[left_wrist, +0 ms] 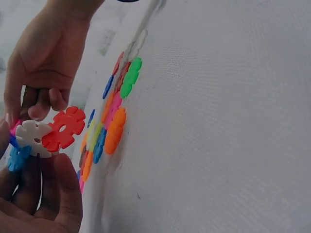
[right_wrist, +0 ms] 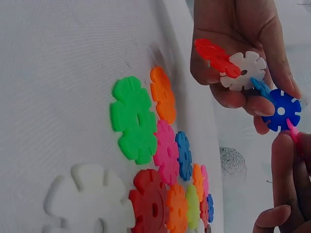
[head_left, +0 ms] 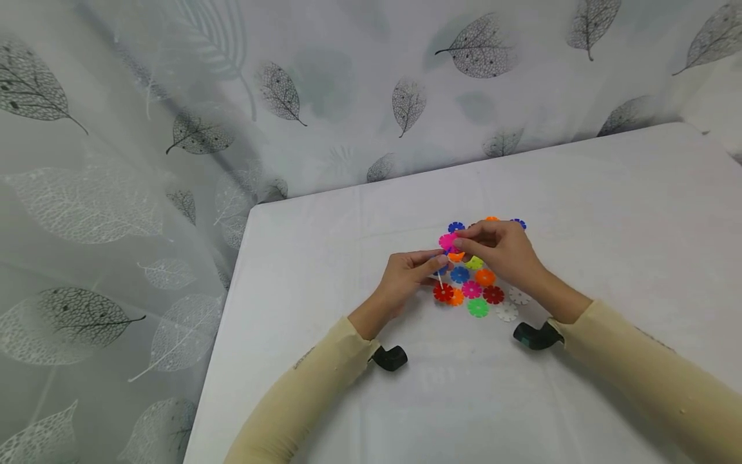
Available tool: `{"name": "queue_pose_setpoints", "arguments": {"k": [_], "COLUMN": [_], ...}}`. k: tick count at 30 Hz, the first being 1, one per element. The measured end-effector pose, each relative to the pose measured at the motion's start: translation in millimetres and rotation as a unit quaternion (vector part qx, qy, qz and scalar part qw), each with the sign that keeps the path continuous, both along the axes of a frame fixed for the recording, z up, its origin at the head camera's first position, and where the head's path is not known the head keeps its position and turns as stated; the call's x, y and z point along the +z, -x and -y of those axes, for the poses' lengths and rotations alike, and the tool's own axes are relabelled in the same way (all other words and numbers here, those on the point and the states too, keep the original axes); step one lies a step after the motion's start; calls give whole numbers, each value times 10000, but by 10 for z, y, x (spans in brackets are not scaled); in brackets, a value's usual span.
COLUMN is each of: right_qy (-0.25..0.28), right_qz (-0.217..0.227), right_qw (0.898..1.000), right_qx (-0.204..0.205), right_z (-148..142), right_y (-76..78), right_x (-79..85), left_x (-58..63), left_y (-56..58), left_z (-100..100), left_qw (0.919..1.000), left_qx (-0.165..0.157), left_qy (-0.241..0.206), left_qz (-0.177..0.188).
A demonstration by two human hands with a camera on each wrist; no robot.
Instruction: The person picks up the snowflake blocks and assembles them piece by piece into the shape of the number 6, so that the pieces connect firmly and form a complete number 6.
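My left hand [head_left: 406,274] holds a joined chain of notched plastic discs. In the right wrist view the chain has a red disc [right_wrist: 214,56], a white disc [right_wrist: 250,65], a light blue disc [right_wrist: 261,87] and a dark blue disc [right_wrist: 286,116]. The left thumb and fingers pinch it near the blue ones. My right hand [head_left: 510,251] pinches a pink disc [head_left: 447,241] between thumb and fingertips. The pink disc's edge meets the rim of the dark blue disc; whether their notches interlock I cannot tell. Both hands are raised above the table.
Loose discs lie flat on the white table [head_left: 324,258] beneath and beside the hands, among them a green disc [head_left: 478,307], an orange disc [head_left: 485,277] and a white disc [head_left: 507,312]. A leaf-patterned curtain [head_left: 348,84] hangs behind and to the left.
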State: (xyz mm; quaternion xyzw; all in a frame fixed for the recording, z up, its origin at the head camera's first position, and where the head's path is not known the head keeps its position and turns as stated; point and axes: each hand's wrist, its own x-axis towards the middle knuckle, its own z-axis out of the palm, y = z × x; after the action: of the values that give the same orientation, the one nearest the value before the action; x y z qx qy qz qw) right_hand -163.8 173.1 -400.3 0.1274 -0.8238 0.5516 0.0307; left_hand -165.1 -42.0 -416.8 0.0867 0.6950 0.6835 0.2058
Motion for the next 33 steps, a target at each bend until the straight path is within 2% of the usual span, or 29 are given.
{"name": "queue_pose_setpoints", "arguments": {"k": [3, 7, 14, 18, 21, 24, 29, 33], "right_qy": [-120, -234, -33, -18, -144, -237, -81, -34], "right_qz": [-24, -42, 43, 20, -1, -11, 31, 11], "right_qw": [9999, 9997, 9998, 9998, 9999, 9996, 9983, 9964], "right_qx": [84, 115, 173, 200, 75, -159, -573, -851], "right_z": [-20, -35, -41, -28, -31, -46, -126, -252], "right_y": [2, 5, -37, -39, -40, -42, -31, -21], "right_x": [-4, -3, -20, -48, -50, -30, 27, 55], "left_x": [2, 24, 25, 10, 1, 1, 2, -5], "left_y": [-3, -21, -59, -65, -57, -46, -28, -11], "left_z": [-13, -36, -55, -46, -44, -41, -41, -27], "left_qw": [9998, 9984, 9941, 9930, 9946, 9959, 9947, 9944], "left_qx": [-8, -22, 14, 56, 90, 280, 715, 853], "left_qy": [160, 411, 732, 735, 565, 465, 541, 513], "left_qz": [-69, -386, -802, -924, -865, -727, -503, -342]}}
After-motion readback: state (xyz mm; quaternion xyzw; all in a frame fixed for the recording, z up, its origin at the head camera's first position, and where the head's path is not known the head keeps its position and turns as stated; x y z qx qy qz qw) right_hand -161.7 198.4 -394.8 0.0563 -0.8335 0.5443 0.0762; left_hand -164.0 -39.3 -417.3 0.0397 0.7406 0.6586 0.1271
